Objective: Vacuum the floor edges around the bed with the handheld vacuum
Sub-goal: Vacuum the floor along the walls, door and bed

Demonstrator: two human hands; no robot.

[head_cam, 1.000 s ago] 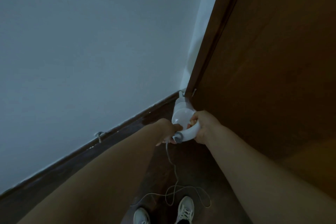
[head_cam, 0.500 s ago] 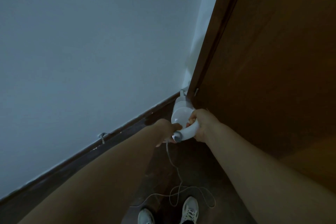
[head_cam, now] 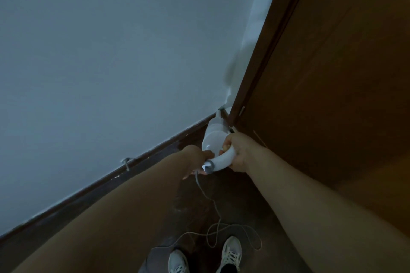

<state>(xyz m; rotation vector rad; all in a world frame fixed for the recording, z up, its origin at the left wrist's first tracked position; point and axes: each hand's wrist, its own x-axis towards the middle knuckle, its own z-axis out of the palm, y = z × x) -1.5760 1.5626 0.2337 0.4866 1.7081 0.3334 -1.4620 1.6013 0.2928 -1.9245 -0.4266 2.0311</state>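
Right hand (head_cam: 238, 153) grips curved white plastic vacuum (head_cam: 216, 139) handle; left hand (head_cam: 195, 159) holds its end.

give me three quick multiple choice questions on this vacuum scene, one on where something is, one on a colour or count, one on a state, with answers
1. Where does the vacuum's nozzle point?
A. into the floor corner between wall and wooden panel
B. at the shoes
C. up the wall

2. What colour is the vacuum's body?
A. black
B. white
C. red

3. How is the cord lying?
A. pulled taut
B. coiled on the handle
C. slack, looped on the floor

Answers:
1 A: the handheld vacuum tips into the corner where the wall meets the wooden panel.
2 B: its body is white, gripped by the right hand and left hand.
3 C: the cord loops loosely near the shoes.
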